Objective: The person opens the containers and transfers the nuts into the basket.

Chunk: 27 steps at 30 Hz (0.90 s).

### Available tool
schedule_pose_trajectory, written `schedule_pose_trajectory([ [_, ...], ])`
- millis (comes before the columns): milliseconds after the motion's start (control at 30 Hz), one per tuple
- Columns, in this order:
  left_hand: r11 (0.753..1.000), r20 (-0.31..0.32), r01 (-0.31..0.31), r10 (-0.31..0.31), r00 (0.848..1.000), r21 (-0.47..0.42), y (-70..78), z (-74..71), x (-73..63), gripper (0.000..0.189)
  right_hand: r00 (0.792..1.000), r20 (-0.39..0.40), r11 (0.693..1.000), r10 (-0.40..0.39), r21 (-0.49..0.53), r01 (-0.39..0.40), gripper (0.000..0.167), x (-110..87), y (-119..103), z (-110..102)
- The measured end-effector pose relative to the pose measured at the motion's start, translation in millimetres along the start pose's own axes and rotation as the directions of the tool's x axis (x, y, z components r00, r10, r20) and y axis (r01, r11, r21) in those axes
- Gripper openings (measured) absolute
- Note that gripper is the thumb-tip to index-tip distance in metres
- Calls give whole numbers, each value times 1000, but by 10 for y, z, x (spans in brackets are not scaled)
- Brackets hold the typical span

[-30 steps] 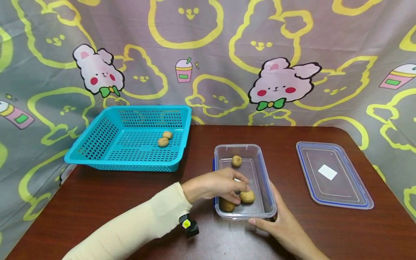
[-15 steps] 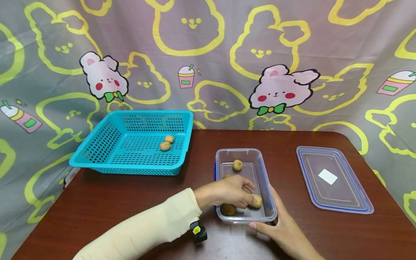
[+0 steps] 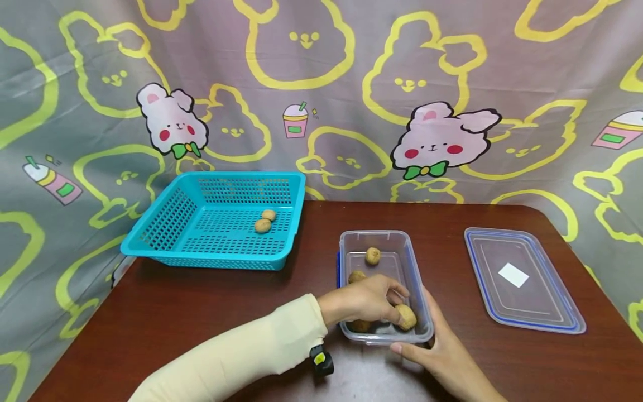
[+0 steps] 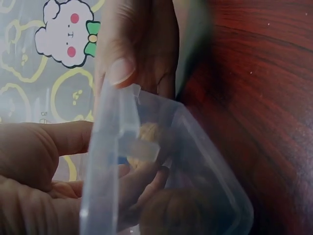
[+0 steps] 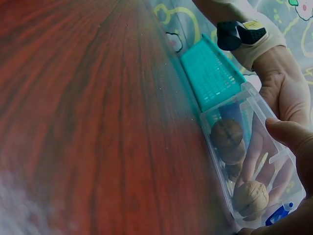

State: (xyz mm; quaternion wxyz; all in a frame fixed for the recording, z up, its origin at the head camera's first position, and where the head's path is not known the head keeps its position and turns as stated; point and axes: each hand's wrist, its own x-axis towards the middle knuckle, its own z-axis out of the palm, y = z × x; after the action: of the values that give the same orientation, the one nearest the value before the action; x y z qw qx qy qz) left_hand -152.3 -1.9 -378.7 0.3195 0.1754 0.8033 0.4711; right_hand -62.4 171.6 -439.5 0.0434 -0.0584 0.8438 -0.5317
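Observation:
My left hand (image 3: 374,298) reaches into a clear plastic food container (image 3: 418,279), thumb and fingers pinching a walnut (image 3: 406,317) near its front right corner. In the right wrist view that walnut (image 5: 250,198) shows its ridged shell through the wall. Another walnut (image 3: 373,256) lies at the container's far end. Two more, including one walnut (image 3: 357,276) beside my left hand, sit along the left side, partly hidden by the hand. With its thumb over the front rim, my right hand (image 3: 442,349) grips the container's front right corner.
A turquoise slotted basket (image 3: 213,262) stands at the back left, with two walnuts (image 3: 263,225) in it. To the right lies the clear lid (image 3: 527,290) with a blue seal. A patterned curtain (image 3: 346,84) hangs behind the brown table (image 3: 281,290).
My left hand has moved right inside the container, and the walnut at its fingers has shifted toward the front right corner. My right hand keeps its hold. The head view has shifted slightly.

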Motion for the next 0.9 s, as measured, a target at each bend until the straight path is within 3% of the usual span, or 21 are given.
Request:
schedule_pose_trajectory([
  [167,999,-1,-3,3,1000,52,11,44,19,46,1000,8,1000,16,17,-16,115,4,-8,-8],
  [467,997,34,-16,13,999,70,-34,56,15,32,1000,-11,1000,-2,11,2,113,-6,15,-6],
  [900,1000,40,-10,9,999,18,-64,78,28,29,1000,3,998,-16,60,16,113,0,6,-9],
])
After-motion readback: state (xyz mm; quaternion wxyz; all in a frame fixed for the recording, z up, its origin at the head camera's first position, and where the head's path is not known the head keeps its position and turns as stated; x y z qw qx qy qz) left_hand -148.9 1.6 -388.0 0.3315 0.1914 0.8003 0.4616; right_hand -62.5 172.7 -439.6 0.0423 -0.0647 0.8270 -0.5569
